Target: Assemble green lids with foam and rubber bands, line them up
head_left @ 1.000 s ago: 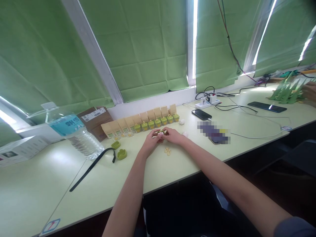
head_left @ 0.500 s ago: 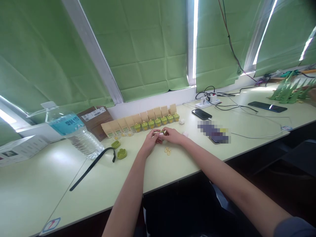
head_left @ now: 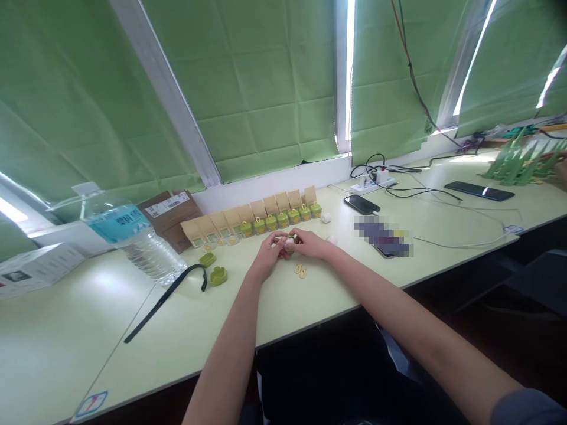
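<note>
My left hand (head_left: 270, 251) and my right hand (head_left: 309, 243) meet above the middle of the table, fingers closed from both sides around a small pale piece with a dark green edge (head_left: 290, 240). Fingers cover much of the piece, so its exact kind is unclear. Just in front of the hands lie a few yellow loops (head_left: 300, 271). Two loose green lids, one square-looking (head_left: 207, 259) and one scalloped (head_left: 218, 275), rest left of my left hand. Behind the hands stands a row of small clear cups with green lids (head_left: 271, 222).
Brown paper cards (head_left: 258, 209) line the wall behind the cups. On the left are a large water bottle (head_left: 133, 233), a black strap (head_left: 163, 299) and a carton (head_left: 175, 212). Phones (head_left: 362, 205), a power strip (head_left: 372, 186) and cables lie right. A co-worker's hand (head_left: 561, 168) is near green spiky pieces (head_left: 514, 162).
My hands stay in nearly the same place, with the fingers shifting only slightly around the small piece. At the far right, the co-worker's hand has moved a little.
</note>
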Demonstrator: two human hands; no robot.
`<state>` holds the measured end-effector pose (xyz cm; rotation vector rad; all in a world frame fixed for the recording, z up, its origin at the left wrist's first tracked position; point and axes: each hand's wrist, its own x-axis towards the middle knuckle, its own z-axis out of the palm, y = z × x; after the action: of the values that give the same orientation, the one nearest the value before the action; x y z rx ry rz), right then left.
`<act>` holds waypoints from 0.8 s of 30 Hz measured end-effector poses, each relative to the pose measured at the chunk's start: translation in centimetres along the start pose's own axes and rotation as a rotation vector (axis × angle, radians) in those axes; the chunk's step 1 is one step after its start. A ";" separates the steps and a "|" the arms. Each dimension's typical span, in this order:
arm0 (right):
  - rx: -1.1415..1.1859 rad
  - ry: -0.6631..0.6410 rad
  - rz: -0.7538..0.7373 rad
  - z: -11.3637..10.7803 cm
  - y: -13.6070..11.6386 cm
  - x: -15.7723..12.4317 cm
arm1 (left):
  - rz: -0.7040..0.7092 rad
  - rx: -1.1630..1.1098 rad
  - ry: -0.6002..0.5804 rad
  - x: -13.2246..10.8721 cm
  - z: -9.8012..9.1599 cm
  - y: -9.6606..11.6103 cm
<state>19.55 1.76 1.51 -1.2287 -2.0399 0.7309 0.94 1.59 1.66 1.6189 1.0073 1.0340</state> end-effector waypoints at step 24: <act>0.023 -0.003 0.031 0.0 -0.5 -0.2 | 0.014 0.027 0.020 0.2 0.0 -0.3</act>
<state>19.37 1.37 1.84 -1.2499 -2.0131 0.7689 0.90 1.82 1.39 1.6426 1.0284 1.0518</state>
